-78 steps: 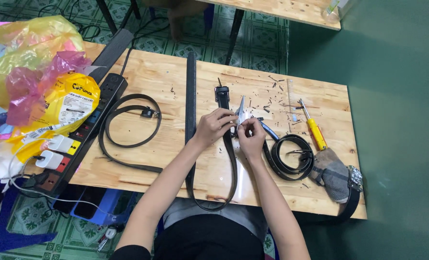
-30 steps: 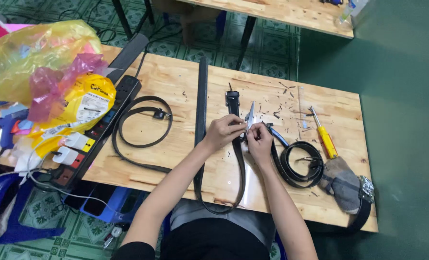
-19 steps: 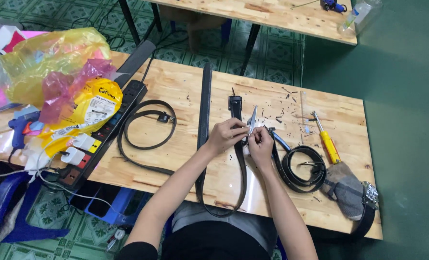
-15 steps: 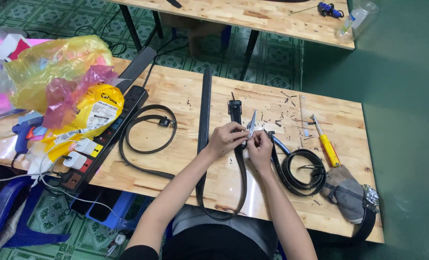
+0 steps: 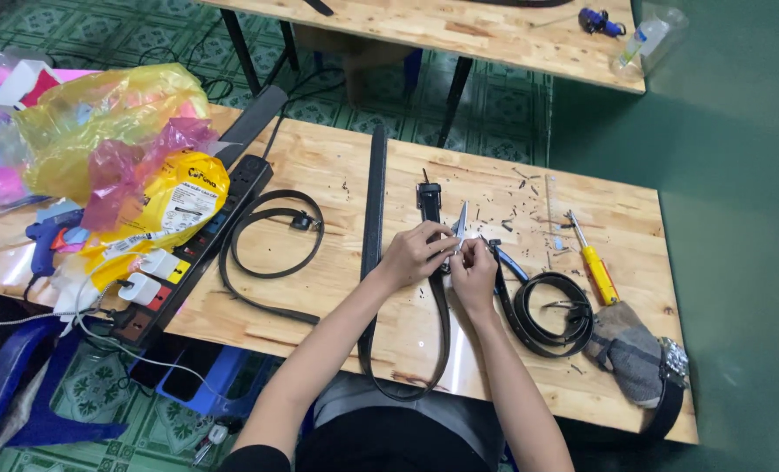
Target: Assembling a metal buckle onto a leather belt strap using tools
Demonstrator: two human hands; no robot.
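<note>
Comparing with the frame half a second back, both hands have held their place at the middle of the wooden counter (image 5: 337, 166), and only the view has slid a little, so a second counter (image 5: 459, 31) beyond shows more of its top. The left hand (image 5: 416, 253) and right hand (image 5: 472, 271) meet over a long black belt (image 5: 372, 201), whose strap runs away from the person, loops over the near edge of the counter and comes back up under the hands. The fingers (image 5: 438, 238) of the left hand are pressed together on the strap just below its buckle end (image 5: 429, 194). The right hand's fingers pinch at a small metal tool (image 5: 461, 223) that stands up between the two hands; what exactly they grip there is too small to tell.

Left of the hands a second belt (image 5: 267, 236) lies in a loose ring, and beside it a black power strip (image 5: 193, 253) with white plugs. A coiled belt (image 5: 547, 310) sits just right of the right hand, near a yellow-handled screwdriver (image 5: 592, 262) and a grey cloth (image 5: 630, 350). Yellow and pink plastic bags (image 5: 110, 131) are heaped at the far left; their contents cannot be made out.
</note>
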